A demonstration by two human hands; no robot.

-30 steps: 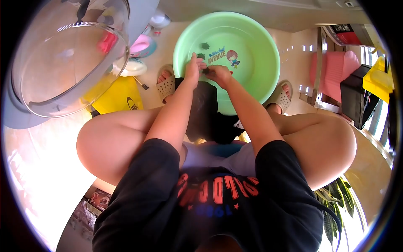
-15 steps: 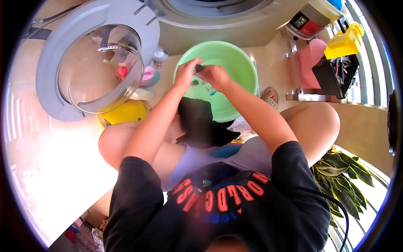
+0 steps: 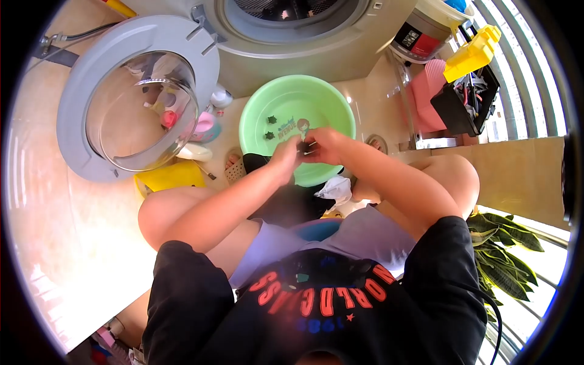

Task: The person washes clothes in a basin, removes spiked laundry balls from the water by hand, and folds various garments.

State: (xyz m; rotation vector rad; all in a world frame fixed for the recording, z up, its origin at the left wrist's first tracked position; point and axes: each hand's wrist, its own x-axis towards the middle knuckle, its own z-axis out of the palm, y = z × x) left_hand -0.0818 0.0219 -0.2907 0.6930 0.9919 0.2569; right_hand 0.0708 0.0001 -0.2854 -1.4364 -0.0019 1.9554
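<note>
My left hand [image 3: 285, 158] and my right hand [image 3: 325, 146] meet over the near part of a light green basin [image 3: 255, 96]. Their fingers are closed around a small dark thing [image 3: 306, 148], mostly hidden by the fingertips. Inside the basin, left of its printed picture and lettering, lie two small dark turtle-like shapes, an upper one [image 3: 271, 120] and a lower one [image 3: 269, 135]. Black cloth [image 3: 286, 201] hangs between my knees, close below my hands, and reaches the basin's near edge.
A washing machine [image 3: 292, 58] stands behind the basin, its round door [image 3: 74, 103] swung open to the left. Bottles [image 3: 208, 126] and a yellow item [image 3: 170, 177] sit by the door. To the right are a bucket [image 3: 420, 36], a black tool box [image 3: 453, 109] and a plant [image 3: 502, 255].
Both hands have come back from the basin's far left part to its near edge, still together around the dark thing. The view has shifted, and the basin's print and two dark shapes now show clearly.
</note>
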